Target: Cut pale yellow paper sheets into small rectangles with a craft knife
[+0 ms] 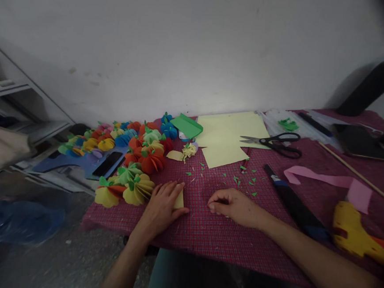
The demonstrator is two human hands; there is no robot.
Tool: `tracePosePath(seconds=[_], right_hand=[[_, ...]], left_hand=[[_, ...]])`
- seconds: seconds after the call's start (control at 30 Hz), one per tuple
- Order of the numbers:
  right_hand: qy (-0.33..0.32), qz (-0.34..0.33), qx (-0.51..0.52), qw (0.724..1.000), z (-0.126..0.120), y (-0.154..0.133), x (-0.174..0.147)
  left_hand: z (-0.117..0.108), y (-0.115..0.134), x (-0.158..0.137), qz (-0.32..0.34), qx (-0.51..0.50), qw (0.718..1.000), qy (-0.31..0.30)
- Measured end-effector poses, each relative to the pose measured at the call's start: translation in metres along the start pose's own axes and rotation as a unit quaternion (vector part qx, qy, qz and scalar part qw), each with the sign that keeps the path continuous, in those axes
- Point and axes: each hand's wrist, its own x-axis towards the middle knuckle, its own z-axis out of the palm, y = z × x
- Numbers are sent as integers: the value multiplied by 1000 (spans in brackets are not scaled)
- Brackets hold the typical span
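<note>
Head view, the only one I've got. Left hand [164, 204]: palm down, fingers extended, not gripping, laid over a small yellow paper piece [180, 200] near the front edge of the table. Only that piece's right part shows, past the index finger and by the thumb. Right hand [235, 207]: apart from it, resting by the cloth [201, 233], fingers curled in, thumb bent toward the index. I can't tell whether anything is pinched there; nothing clear shows.

Left of the left hand, just beside the fingers: ruffled yellow paper pumpkin [138, 189], more coloured ones behind. Beyond the hands: cut yellow sheet [224, 157], larger yellow sheets [225, 124], scissors [262, 141] lying with blades parted over the paper, green scraps [236, 180] scattered. Yellow glue gun [348, 227] far right, beyond the right forearm.

Step in hand, my read: steadying or flattening the small piece against the cloth; folding is possible, but the crease, if any, is hidden. Next move, I'd judge, calls for the left palm keeping the piece from sliding, the right fingers coming across to its exposed edge, light pressure only, since thin paper creases easily.
</note>
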Motion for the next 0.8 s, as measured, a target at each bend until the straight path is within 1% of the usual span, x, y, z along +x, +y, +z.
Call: tracePosePath(seconds=[0.1, 0.2, 0.27, 0.33, 0.43, 0.53, 0.63, 0.8], right_hand=[[3, -3, -1, 1000, 0, 0, 0], [7, -2, -5, 1000, 0, -1, 0], [8, 0, -4, 1000, 0, -2, 0], [7, 1, 1, 1000, 0, -3, 0], [2, -8, 8, 1000, 0, -2, 0], [4, -14, -3, 1000, 1, -1, 1], [16, -15, -27, 999, 2, 2, 1], [35, -29, -71, 996, 3, 4, 1]], left_hand=[[-3, 6, 0, -11, 15, 1000, 13], [-5, 13, 3, 7, 29, 999, 33], [-4, 18, 6, 25, 29, 999, 31], [0, 21, 7, 32, 22, 999, 15], [10, 22, 7, 16, 13, 1000, 0], [17, 21, 6, 5, 15, 1000, 8], [18, 21, 6, 7, 27, 999, 17], [18, 21, 7, -8, 37, 999, 32]])
